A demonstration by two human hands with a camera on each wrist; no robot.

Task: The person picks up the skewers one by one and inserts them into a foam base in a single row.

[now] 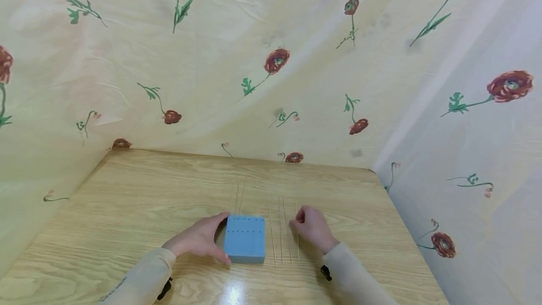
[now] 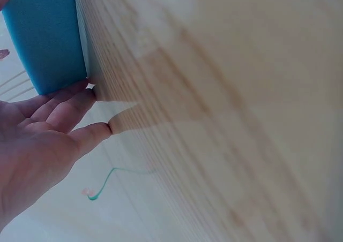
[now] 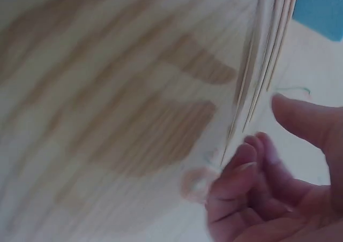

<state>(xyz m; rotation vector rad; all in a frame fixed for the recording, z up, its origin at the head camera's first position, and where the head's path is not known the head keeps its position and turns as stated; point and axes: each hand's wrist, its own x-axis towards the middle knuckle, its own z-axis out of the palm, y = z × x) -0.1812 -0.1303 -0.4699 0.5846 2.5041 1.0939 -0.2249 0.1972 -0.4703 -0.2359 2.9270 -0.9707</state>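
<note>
A blue block [image 1: 244,247] with two rows of small holes lies on the wooden table. Its left side is gripped by my left hand [image 1: 199,239], thumb at the near corner and a finger at the far one; the left wrist view shows fingers [image 2: 69,108] against the block [image 2: 48,38]. Several thin sticks [image 1: 242,196] rise by the block's back-left edge. More thin sticks [image 1: 272,234] lie side by side to its right. At the rightmost is my right hand [image 1: 315,230], fingers bent, thumb apart from them in the right wrist view, beside the stick ends [image 3: 246,119].
The wooden table [image 1: 139,187] extends around the block and sticks. Behind it and along both sides hangs a pale cloth [image 1: 211,69] printed with red flowers. A bright reflection shows on the table in front of the block.
</note>
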